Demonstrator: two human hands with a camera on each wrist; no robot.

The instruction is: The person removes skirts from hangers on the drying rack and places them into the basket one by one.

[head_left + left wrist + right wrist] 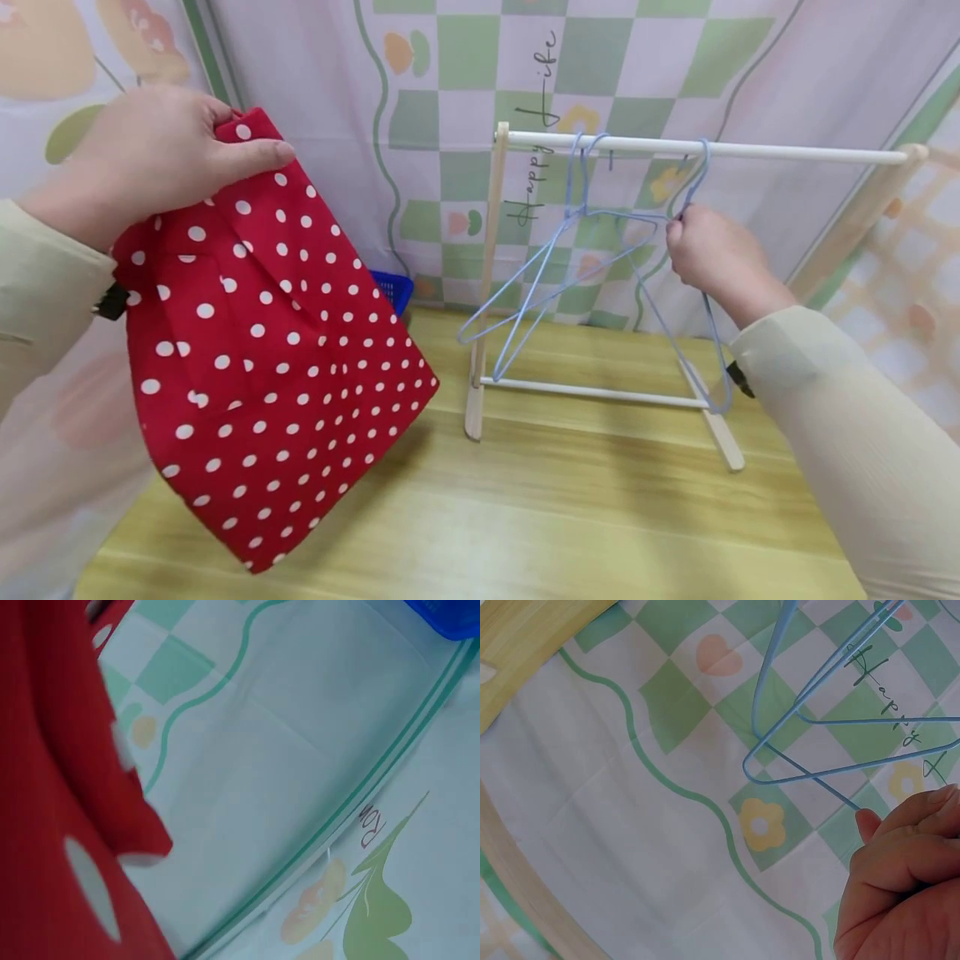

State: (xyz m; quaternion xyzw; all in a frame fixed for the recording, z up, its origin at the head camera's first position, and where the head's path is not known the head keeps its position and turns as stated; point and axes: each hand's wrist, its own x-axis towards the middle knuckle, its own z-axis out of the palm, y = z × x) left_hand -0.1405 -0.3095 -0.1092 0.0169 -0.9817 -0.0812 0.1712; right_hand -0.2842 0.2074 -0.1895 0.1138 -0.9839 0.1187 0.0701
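On the left, my left hand (161, 158) grips a red skirt (292, 367) with white polka dots by its top edge, thumb laid across the front. The skirt hangs down in soft pleats above the table; its red cloth fills the left side of the left wrist view. At the rack, my right hand (716, 254) has its fingers curled round the neck of a blue wire hanger (717, 350), whose hook is at the white rail (787, 152). More blue hangers (536, 275) hang to the left on the same rail.
The small rack has wooden side posts (491, 250), wooden feet (722, 437) and a lower white bar (592, 392). It stands on a wood-grain table (547, 517). A blue basket (395, 292) shows partly behind the skirt. Patterned curtains (465, 108) close off the back.
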